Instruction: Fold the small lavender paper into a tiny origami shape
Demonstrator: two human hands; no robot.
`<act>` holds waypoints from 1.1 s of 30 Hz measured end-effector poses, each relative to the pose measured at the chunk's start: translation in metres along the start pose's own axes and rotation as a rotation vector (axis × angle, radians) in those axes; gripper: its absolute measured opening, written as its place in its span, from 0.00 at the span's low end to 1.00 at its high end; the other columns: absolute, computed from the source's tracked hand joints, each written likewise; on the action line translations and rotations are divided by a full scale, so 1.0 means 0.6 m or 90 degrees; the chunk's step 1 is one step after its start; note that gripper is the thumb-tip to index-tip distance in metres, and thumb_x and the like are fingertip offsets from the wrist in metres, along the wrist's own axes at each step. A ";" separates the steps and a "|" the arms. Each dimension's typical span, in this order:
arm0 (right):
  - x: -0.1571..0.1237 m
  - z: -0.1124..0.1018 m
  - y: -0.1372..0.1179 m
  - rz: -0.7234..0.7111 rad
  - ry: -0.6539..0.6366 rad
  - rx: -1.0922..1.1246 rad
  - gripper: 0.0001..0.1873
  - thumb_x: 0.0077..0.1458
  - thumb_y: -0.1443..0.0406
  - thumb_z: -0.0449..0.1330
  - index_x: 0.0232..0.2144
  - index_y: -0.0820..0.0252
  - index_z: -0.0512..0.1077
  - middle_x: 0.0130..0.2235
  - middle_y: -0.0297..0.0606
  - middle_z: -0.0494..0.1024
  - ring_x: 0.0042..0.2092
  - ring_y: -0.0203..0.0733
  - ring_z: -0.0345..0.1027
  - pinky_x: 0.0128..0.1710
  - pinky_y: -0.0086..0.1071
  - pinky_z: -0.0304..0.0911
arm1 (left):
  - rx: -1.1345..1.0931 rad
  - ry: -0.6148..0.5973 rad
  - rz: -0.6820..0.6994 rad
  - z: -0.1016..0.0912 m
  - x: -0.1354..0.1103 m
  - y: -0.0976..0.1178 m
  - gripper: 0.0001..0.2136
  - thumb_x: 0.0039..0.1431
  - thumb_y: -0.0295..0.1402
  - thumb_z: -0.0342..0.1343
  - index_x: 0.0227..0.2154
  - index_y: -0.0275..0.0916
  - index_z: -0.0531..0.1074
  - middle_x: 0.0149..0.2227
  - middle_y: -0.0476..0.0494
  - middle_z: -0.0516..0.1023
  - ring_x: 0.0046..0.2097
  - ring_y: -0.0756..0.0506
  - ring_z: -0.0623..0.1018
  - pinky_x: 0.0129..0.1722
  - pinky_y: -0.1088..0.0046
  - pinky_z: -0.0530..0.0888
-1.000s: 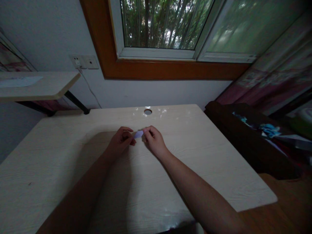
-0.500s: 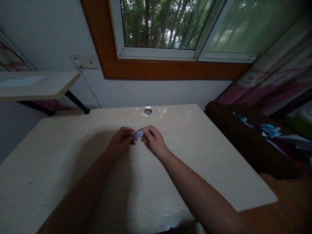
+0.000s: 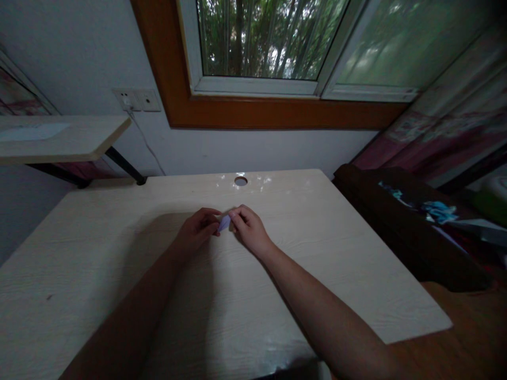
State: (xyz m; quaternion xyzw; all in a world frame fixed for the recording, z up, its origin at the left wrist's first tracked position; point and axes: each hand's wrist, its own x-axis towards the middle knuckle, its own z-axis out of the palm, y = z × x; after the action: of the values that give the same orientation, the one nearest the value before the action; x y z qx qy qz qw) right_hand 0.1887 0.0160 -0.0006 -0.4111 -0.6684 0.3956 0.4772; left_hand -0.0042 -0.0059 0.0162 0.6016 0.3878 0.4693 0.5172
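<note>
Between my two hands is a small pale purple piece of paper (image 3: pixel 224 222), its edges partly covered by fingers. My left hand (image 3: pixel 197 228) pinches it from the left, thumb and fingers closed on its edge. From the right, my right hand (image 3: pixel 248 224) grips the paper's upper corner between thumb and forefinger. Both hands are low over the pale wooden desk (image 3: pixel 317 253), toward its far side. Whether the paper touches the desktop I cannot tell.
A round cable hole (image 3: pixel 241 181) lies in the desk beyond my hands. At the left stands a raised shelf (image 3: pixel 79 142) on dark legs. A wall socket (image 3: pixel 137 100) holds a plugged-in cord. Dark furniture (image 3: pixel 396 227) with bluish cloth stands at the right, below a window.
The paper has turned to a steeper slant and shows a narrower shape. My hands have drawn slightly closer together around it.
</note>
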 end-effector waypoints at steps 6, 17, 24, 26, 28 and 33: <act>0.001 0.002 0.004 0.008 0.002 0.010 0.16 0.63 0.53 0.54 0.31 0.57 0.72 0.26 0.32 0.70 0.27 0.36 0.65 0.31 0.30 0.61 | 0.036 0.005 -0.006 -0.001 0.001 -0.004 0.14 0.58 0.39 0.61 0.44 0.38 0.72 0.33 0.47 0.77 0.32 0.49 0.79 0.34 0.72 0.77; -0.002 -0.004 -0.020 -0.039 -0.074 -0.046 0.14 0.64 0.56 0.55 0.30 0.56 0.74 0.29 0.34 0.71 0.32 0.38 0.67 0.35 0.31 0.62 | 0.110 0.023 -0.014 -0.001 0.008 -0.014 0.15 0.55 0.39 0.64 0.42 0.40 0.73 0.28 0.49 0.78 0.30 0.48 0.79 0.33 0.72 0.75; 0.000 -0.002 -0.013 -0.030 -0.083 -0.048 0.10 0.59 0.57 0.61 0.32 0.56 0.76 0.31 0.34 0.71 0.32 0.37 0.66 0.32 0.29 0.60 | 0.099 0.045 0.020 -0.006 0.011 -0.031 0.18 0.55 0.39 0.64 0.46 0.40 0.71 0.29 0.49 0.79 0.32 0.48 0.79 0.34 0.73 0.74; 0.000 -0.002 -0.010 -0.032 -0.080 -0.051 0.09 0.58 0.58 0.62 0.31 0.56 0.76 0.31 0.34 0.71 0.32 0.36 0.65 0.32 0.29 0.59 | 0.094 0.043 0.022 -0.006 0.012 -0.031 0.19 0.55 0.39 0.65 0.47 0.40 0.70 0.29 0.49 0.79 0.32 0.48 0.79 0.35 0.73 0.74; 0.000 -0.002 -0.009 -0.027 -0.077 -0.050 0.09 0.58 0.58 0.62 0.31 0.56 0.77 0.30 0.33 0.72 0.31 0.36 0.64 0.32 0.29 0.59 | 0.092 0.040 0.019 -0.005 0.012 -0.029 0.19 0.55 0.38 0.64 0.48 0.40 0.69 0.29 0.49 0.79 0.32 0.48 0.79 0.34 0.73 0.73; 0.001 0.000 -0.002 -0.019 -0.059 -0.048 0.07 0.57 0.60 0.61 0.31 0.56 0.77 0.30 0.33 0.73 0.31 0.37 0.65 0.32 0.29 0.60 | 0.085 0.047 0.015 -0.001 0.012 -0.023 0.19 0.54 0.37 0.65 0.47 0.40 0.69 0.28 0.49 0.79 0.31 0.48 0.78 0.33 0.74 0.73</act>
State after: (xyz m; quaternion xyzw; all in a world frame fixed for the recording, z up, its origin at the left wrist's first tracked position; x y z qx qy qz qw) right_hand 0.1884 0.0161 0.0008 -0.4000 -0.7101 0.3819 0.4358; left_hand -0.0030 0.0033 0.0039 0.6216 0.4298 0.4705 0.4555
